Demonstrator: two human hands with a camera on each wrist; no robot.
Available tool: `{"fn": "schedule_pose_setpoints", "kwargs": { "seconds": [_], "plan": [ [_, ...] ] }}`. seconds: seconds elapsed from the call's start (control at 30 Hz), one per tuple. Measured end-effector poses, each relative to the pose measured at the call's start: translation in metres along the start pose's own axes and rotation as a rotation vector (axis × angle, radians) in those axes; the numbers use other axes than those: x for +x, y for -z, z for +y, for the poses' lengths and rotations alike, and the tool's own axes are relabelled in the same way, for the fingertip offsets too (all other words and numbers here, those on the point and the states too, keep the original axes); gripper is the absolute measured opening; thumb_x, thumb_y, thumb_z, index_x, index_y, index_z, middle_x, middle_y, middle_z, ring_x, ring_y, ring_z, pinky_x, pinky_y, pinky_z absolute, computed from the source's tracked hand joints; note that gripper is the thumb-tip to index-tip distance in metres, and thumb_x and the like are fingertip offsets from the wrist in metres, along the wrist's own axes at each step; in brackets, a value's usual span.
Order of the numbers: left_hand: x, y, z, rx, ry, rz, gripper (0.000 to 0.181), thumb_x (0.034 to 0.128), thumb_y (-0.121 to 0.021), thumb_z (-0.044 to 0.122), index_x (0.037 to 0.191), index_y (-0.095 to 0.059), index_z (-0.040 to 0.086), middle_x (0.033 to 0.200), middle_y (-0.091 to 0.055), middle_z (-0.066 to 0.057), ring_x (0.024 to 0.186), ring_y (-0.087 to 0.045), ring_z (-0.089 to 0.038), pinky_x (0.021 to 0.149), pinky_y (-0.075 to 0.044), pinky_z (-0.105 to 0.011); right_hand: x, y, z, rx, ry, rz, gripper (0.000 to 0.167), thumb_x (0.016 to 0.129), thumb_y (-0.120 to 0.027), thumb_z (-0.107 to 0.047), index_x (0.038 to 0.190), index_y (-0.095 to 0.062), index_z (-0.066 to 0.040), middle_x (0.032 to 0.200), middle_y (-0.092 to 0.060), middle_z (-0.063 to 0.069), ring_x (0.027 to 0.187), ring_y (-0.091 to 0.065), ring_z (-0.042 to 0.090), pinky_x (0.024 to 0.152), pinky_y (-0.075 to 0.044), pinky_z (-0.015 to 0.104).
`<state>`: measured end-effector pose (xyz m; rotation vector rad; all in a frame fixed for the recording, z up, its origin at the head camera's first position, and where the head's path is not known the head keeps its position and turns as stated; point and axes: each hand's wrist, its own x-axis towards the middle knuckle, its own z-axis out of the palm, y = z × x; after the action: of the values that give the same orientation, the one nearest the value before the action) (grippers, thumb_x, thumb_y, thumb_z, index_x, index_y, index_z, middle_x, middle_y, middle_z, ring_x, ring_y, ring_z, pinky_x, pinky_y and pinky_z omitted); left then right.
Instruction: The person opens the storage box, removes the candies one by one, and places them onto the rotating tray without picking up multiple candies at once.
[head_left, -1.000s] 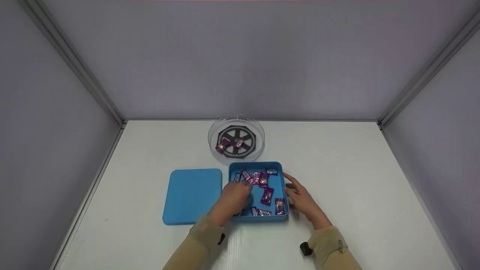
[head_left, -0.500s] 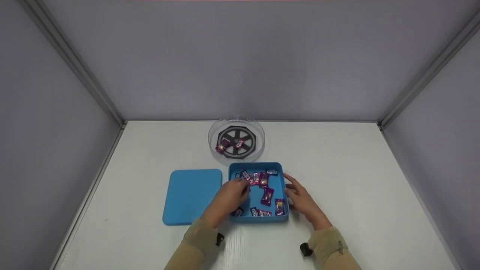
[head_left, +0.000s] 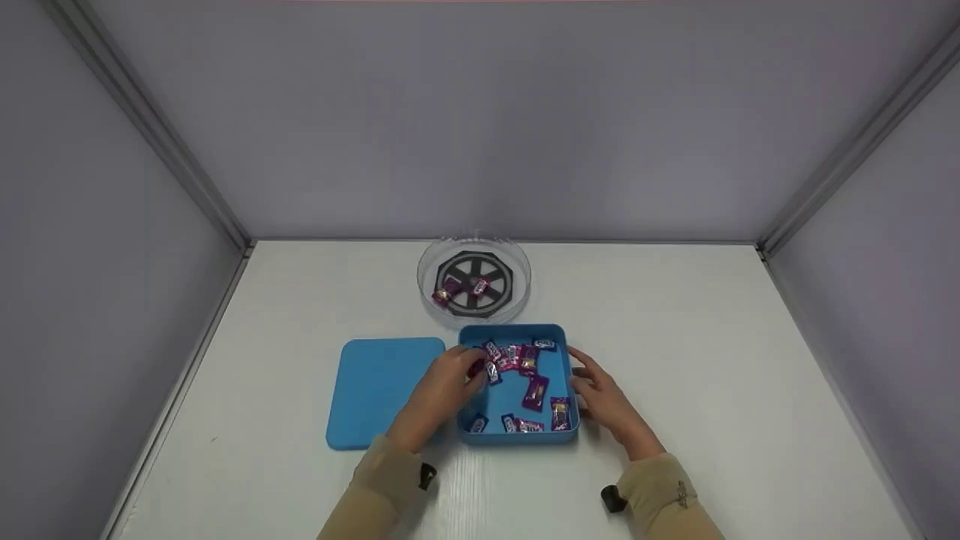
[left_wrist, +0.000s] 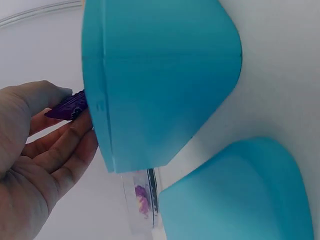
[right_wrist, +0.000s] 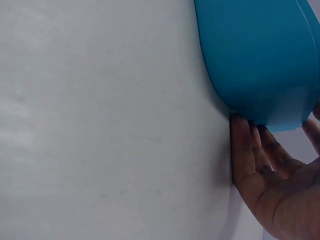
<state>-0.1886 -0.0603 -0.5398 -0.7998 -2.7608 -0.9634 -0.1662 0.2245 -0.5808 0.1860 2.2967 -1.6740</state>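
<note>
A blue box [head_left: 517, 438] holds several small candies in purple, pink and dark wrappers. At its left wall, my left hand [head_left: 441, 386] pinches a purple-wrapped candy [left_wrist: 72, 106] between thumb and fingers, close to the rim. That hand hides part of the box's left side in the head view. Against the box's right wall rest the fingers of my right hand [head_left: 606, 397]; seen from the right wrist, this hand [right_wrist: 280, 180] has its fingertips touching the blue side and holds nothing.
Left of the box, a flat blue lid [head_left: 382, 394] lies on the white table [head_left: 675, 315]. Behind the box stands a clear round dish [head_left: 523, 296] with a dark wheel-like pattern and a few wrapped candies in it. Grey walls enclose the table at the back and sides.
My left hand has drawn left and a little away from the candies towards the box's left rim, a purple candy now showing in its fingers. The right hand has stayed put.
</note>
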Motion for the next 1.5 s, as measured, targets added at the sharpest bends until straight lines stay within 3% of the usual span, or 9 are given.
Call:
{"fn": "schedule_pose_setpoints", "kwargs": {
  "seconds": [0.3, 0.53, 0.77, 0.97, 1.2, 1.5],
  "plan": [
    [-0.003, 0.006, -0.008, 0.01, 0.037, 0.161, 0.02, 0.0893, -0.072, 0.011, 0.109, -0.071, 0.008, 0.095, -0.068, -0.006, 0.078, -0.065, -0.016, 0.066, -0.055, -0.033, 0.0, 0.0, 0.0, -0.007, 0.003, 0.002, 0.053, 0.103, -0.049, -0.019, 0.153, -0.035, -0.032, 0.143, -0.044, 0.017, 0.122, -0.052, 0.035, 0.088, -0.051, 0.053],
    [0.002, 0.008, -0.016, -0.164, 0.084, 0.199, 0.022, 0.0904, -0.07, 0.006, 0.112, -0.069, 0.003, 0.097, -0.068, -0.008, 0.08, -0.064, -0.015, 0.067, -0.054, -0.03, 0.001, 0.0, 0.001, -0.026, 0.004, 0.009, 0.053, 0.104, -0.048, -0.019, 0.153, -0.035, -0.033, 0.143, -0.046, 0.016, 0.121, -0.053, 0.035, 0.088, -0.051, 0.052],
    [0.012, 0.01, -0.032, -0.314, 0.249, 0.261, 0.029, 0.0913, -0.068, 0.005, 0.12, -0.067, 0.003, 0.099, -0.07, -0.01, 0.081, -0.066, -0.016, 0.069, -0.055, -0.031, -0.001, 0.0, 0.002, -0.01, 0.014, 0.003, 0.054, 0.102, -0.049, -0.018, 0.153, -0.035, -0.033, 0.143, -0.045, 0.017, 0.122, -0.053, 0.037, 0.086, -0.052, 0.053],
    [0.022, 0.014, -0.043, -0.391, 0.311, 0.332, 0.029, 0.0894, -0.069, 0.003, 0.118, -0.067, 0.0, 0.096, -0.07, -0.01, 0.079, -0.063, -0.019, 0.068, -0.052, -0.033, -0.002, 0.0, 0.0, -0.001, 0.021, 0.0, 0.054, 0.102, -0.05, -0.019, 0.152, -0.036, -0.031, 0.142, -0.046, 0.018, 0.121, -0.053, 0.037, 0.084, -0.053, 0.053],
    [0.035, 0.016, -0.049, -0.435, 0.344, 0.334, 0.028, 0.0894, -0.07, 0.004, 0.117, -0.066, -0.003, 0.095, -0.069, -0.013, 0.082, -0.064, -0.022, 0.073, -0.054, -0.037, -0.001, 0.001, 0.001, -0.031, 0.013, 0.008, 0.054, 0.103, -0.049, -0.018, 0.153, -0.034, -0.032, 0.143, -0.045, 0.018, 0.122, -0.052, 0.038, 0.086, -0.052, 0.053],
    [0.053, 0.012, -0.055, -0.376, 0.421, 0.287, 0.03, 0.091, -0.068, 0.004, 0.12, -0.065, -0.004, 0.096, -0.067, -0.013, 0.085, -0.063, -0.023, 0.076, -0.054, -0.036, 0.0, 0.0, 0.0, -0.03, 0.008, 0.009, 0.053, 0.103, -0.049, -0.019, 0.152, -0.035, -0.034, 0.143, -0.045, 0.017, 0.121, -0.053, 0.036, 0.086, -0.052, 0.051]
  ]
}}
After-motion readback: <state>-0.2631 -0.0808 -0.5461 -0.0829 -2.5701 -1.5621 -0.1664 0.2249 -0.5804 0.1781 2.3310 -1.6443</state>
